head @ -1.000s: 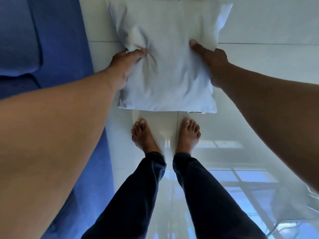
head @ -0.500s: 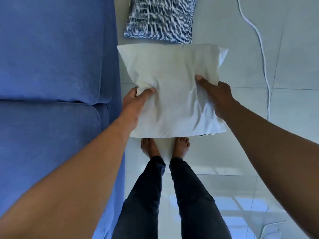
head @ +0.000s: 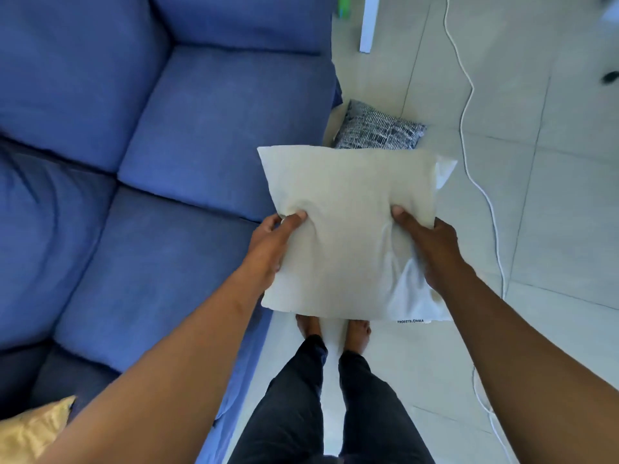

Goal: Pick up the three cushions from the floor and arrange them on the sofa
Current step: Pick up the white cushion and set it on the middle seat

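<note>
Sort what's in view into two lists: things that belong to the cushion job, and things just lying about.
Part of the job:
white cushion, held by left hand and right hand
patterned cushion on the floor
gold cushion at the sofa's near end
blue sofa

Lying about:
white cable across the floor tiles
white furniture leg

Both arms extended forward and down, elbows only slightly bent, forearms bare. Left hand (head: 268,252) clamped on the left edge of the white cushion (head: 348,229), thumb pressed into its upper face, remaining fingers hidden beneath. Right hand (head: 432,249) mirrored on the cushion's right edge, thumb on top, fingers wrapped under. Wrists nearly level, hands well apart across the cushion's width. Below the cushion, two legs in dark trousers, bare feet (head: 335,329) side by side.
</note>
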The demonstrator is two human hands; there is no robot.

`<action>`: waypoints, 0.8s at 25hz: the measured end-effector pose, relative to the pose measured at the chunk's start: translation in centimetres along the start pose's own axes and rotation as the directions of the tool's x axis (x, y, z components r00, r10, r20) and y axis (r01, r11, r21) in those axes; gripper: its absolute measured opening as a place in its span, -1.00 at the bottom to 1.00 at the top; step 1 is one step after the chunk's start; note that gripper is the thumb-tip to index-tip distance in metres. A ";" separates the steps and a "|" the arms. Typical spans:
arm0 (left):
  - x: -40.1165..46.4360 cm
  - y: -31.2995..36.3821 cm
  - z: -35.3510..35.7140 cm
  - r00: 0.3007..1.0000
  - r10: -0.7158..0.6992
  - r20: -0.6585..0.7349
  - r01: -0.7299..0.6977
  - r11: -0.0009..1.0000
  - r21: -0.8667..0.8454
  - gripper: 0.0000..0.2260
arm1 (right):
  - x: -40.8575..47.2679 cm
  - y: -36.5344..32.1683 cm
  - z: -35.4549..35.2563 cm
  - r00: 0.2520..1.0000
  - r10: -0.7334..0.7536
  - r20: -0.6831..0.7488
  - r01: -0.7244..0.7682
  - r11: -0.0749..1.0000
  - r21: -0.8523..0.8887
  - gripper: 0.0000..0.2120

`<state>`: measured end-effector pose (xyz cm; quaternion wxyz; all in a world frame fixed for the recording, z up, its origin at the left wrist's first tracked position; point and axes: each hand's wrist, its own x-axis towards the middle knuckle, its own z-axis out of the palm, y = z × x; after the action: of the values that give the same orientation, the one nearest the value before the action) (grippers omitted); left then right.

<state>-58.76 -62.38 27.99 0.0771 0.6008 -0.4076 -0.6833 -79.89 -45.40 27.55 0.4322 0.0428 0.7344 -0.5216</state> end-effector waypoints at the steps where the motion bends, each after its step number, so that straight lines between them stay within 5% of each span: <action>1: -1.7 0.6 -1.0 1.000 0.004 -0.022 -0.005 0.999 -0.038 -0.56 | -1.2 -1.1 0.7 0.999 -0.025 0.034 0.025 1.000 0.004 -0.47; 9: -8.9 0.3 -12.1 0.983 0.058 -0.173 -0.105 0.955 -0.278 -0.52 | -6.9 -6.3 11.2 0.951 -0.081 0.300 0.090 0.996 -0.016 -0.52; 14: -12.0 -1.5 -20.5 0.958 0.028 -0.287 -0.169 0.860 -0.481 -0.78 | -9.7 -7.4 21.7 0.881 -0.027 0.471 0.137 0.970 -0.200 -0.80; 20: -14.8 -2.9 -31.8 0.917 -0.007 -0.398 -0.226 0.814 -0.535 -0.66 | -14.1 -7.6 35.0 0.794 0.019 0.608 0.231 0.915 -0.330 -0.68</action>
<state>-25.60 -66.37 39.07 0.3712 0.6461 -0.1957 -0.6376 -54.35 -71.52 39.81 0.6110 -0.2527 0.6490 -0.3764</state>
